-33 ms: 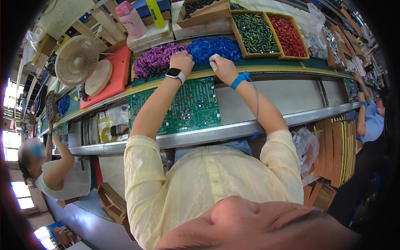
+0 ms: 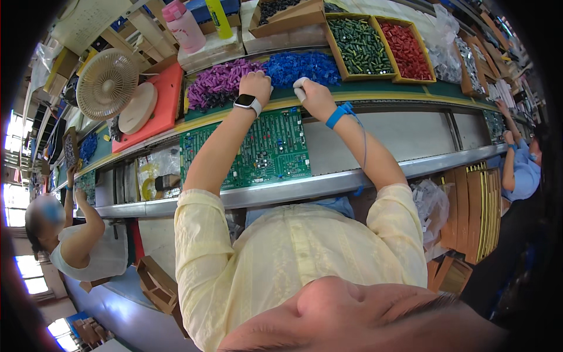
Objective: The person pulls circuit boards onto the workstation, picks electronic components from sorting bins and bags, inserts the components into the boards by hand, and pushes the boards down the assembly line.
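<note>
My left hand, a watch on its wrist, is closed at the edge where a pile of purple components meets a pile of blue components. Its fingertips curl out of sight, so I cannot see what they hold. My right hand is in front of the blue pile, a blue wrist strap with a cord behind it. White covers sit on its fingertips, which are pinched together; anything between them is too small to make out. Under my left forearm lies a green circuit board with several parts fitted.
Boxes of green components and red components stand at the back right. A metal rail runs along my side. A fan, a red panel and a pink bottle are left. Co-workers sit at both sides.
</note>
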The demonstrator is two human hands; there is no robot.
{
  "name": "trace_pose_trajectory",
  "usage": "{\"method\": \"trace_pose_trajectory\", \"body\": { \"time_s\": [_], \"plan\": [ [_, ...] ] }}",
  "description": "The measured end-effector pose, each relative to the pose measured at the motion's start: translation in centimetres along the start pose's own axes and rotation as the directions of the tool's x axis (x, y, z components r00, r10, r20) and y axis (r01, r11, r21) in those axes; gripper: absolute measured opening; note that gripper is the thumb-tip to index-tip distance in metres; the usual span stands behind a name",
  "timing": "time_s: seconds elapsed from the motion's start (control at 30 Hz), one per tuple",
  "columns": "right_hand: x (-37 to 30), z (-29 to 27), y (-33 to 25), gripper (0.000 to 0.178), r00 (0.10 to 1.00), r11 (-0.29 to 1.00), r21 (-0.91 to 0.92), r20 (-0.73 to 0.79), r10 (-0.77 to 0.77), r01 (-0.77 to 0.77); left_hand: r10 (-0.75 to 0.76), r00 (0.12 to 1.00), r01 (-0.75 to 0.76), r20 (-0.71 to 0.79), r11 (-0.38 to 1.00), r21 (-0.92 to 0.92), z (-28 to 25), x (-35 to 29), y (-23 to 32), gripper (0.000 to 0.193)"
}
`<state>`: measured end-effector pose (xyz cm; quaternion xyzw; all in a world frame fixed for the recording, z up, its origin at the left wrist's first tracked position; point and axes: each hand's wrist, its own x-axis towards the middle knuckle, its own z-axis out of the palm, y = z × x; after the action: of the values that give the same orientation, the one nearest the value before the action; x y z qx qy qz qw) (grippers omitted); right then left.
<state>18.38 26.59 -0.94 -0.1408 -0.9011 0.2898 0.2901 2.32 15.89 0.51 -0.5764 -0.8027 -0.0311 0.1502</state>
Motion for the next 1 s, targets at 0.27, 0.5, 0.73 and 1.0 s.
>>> {"method": "trace_pose_trajectory", "body": {
  "time_s": [0.27,0.5,0.73,1.0],
  "plan": [
    [-3.3,0.2,-4.5,0.015,0.903,0.976,0.214,0.427,-0.054,-0.042,-0.083,0.997,0.08,-0.011,0.986,-0.145,0.5,0.1,0.1,0.016],
    [-4.0,1.7,-3.4,0.016,0.84,0.986,0.122,0.519,-0.159,0.111,-0.174,0.984,0.115,-0.028,0.754,-0.647,-3.1,-6.1,1.6,0.015],
    [-3.7,1.5,-4.0,0.017,0.834,0.995,0.065,0.544,-0.094,0.069,-0.164,0.986,0.1,0.002,0.592,-0.8,-4.0,-10.5,2.1,0.017],
    [-3.6,1.7,-3.9,0.011,0.846,0.992,0.03,0.519,-0.119,0.121,-0.088,0.989,0.144,0.116,0.706,-0.694,-3.3,-11.1,2.4,0.016]
  ]
}}
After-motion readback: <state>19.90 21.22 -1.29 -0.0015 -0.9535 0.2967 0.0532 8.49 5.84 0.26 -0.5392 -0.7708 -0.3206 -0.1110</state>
